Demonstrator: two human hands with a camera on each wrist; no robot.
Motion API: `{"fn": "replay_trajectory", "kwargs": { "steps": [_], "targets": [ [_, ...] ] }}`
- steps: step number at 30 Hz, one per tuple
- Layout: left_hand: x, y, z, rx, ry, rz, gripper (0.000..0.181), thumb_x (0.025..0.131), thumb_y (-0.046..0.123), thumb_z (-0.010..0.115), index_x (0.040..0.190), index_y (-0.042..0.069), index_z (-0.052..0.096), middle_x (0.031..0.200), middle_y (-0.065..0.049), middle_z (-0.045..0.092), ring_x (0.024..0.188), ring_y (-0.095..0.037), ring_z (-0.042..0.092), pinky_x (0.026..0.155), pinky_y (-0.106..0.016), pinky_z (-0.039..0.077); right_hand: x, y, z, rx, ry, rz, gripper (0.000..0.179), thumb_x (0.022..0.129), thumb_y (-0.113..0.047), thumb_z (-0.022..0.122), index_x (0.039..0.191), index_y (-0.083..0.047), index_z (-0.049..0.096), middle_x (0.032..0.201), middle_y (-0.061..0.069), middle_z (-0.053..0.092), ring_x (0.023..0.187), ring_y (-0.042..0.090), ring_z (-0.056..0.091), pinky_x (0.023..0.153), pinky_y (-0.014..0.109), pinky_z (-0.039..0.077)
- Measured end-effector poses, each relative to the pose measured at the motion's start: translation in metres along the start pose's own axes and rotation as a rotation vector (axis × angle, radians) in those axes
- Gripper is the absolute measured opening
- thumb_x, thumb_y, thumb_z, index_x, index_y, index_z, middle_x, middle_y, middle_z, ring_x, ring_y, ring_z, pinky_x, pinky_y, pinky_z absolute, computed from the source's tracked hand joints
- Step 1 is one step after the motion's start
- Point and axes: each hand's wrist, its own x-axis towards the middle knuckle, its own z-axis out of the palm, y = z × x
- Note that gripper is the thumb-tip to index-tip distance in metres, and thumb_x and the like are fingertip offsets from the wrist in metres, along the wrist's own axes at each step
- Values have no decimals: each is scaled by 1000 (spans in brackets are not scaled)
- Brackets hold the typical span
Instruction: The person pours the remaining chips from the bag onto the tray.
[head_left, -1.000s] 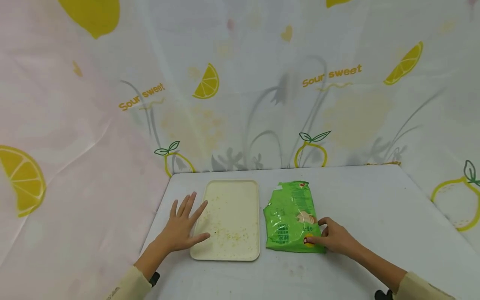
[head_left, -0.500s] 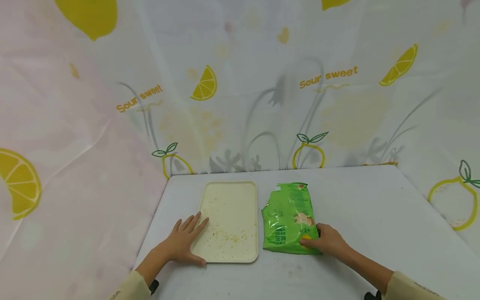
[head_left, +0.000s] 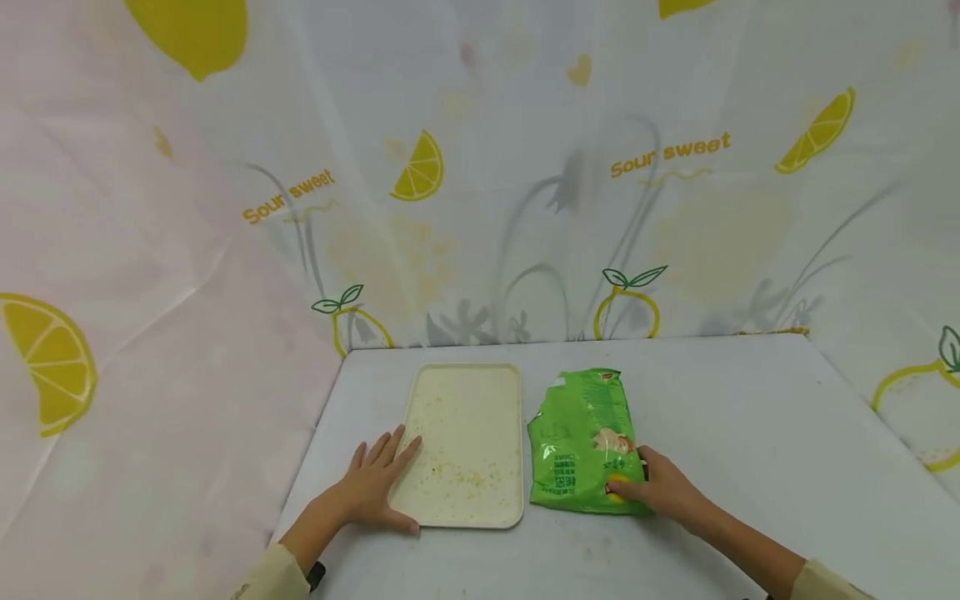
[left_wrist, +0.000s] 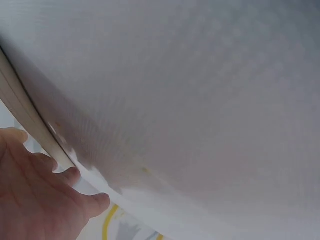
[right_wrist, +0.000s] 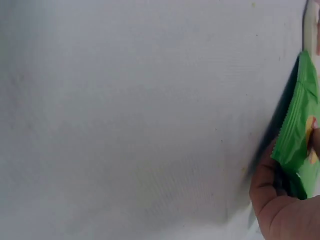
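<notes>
A shallow cream tray (head_left: 480, 408) lies on the white table, with yellowish crumbs (head_left: 468, 477) scattered mostly over its nearer half. My left hand (head_left: 369, 493) rests on the tray's left side, fingers straight and spread, thumb at the near edge. To the right of the tray is a green snack bag (head_left: 576, 446) with a torn upper left corner. Its near right corner is pinched by my right hand (head_left: 667, 485), thumb on top and fingers curled underneath. In the right wrist view, the bag's crimped edge (right_wrist: 290, 132) stands a little off the table.
The white table (head_left: 742, 425) extends to the right of the bag and bears small specks near its front. Behind it hangs a lemon-print cloth (head_left: 480, 208), and a pinkish cloth wall (head_left: 172, 333) borders the left side.
My left hand has come down and nearer, from over the tray's left side onto its edge. My right hand has taken a fuller grip on the bag's corner, which is slightly raised.
</notes>
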Motion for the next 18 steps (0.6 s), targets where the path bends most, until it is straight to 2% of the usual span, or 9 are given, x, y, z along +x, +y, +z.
{"fn": "replay_trajectory", "kwargs": {
  "steps": [4, 6, 9, 15, 18],
  "targets": [
    [0, -1, -4, 18, -4, -6, 130, 61, 80, 73, 160, 17, 16, 164, -25, 6, 149, -50, 13, 110, -76, 9, 3, -2, 4, 67, -13, -9, 56, 84, -39, 78, 116, 5, 61, 88, 3, 69, 76, 15, 57, 66, 28, 46],
    [1, -2, -4, 23, -5, -11, 131, 60, 81, 73, 160, 19, 16, 165, -24, 5, 149, -50, 13, 110, -75, 8, 4, -4, 5, 76, -11, -14, 48, 86, -41, 76, 105, 2, 67, 81, 1, 69, 70, 14, 56, 62, 27, 44],
    [2, -1, -4, 26, -17, -24, 131, 60, 82, 71, 160, 21, 14, 165, -22, 4, 149, -49, 12, 111, -75, 7, 4, -4, 6, 76, -5, -17, 42, 89, -40, 72, 98, 1, 70, 75, 1, 68, 67, 14, 53, 58, 26, 42],
    [2, 3, -4, 43, -41, -44, 134, 58, 83, 72, 160, 18, 14, 165, -24, 3, 150, -48, 11, 111, -74, 8, 1, -3, 10, 104, 9, 17, 40, 100, -38, 58, 106, 0, 69, 81, 2, 63, 75, 16, 52, 65, 29, 42],
    [3, 4, -5, 38, -55, -58, 135, 58, 83, 72, 160, 17, 13, 165, -24, 3, 150, -47, 12, 112, -74, 9, -2, -6, 11, 141, 30, -1, 40, 102, -34, 55, 113, 2, 67, 85, 3, 66, 80, 15, 53, 69, 29, 43]
  ]
}}
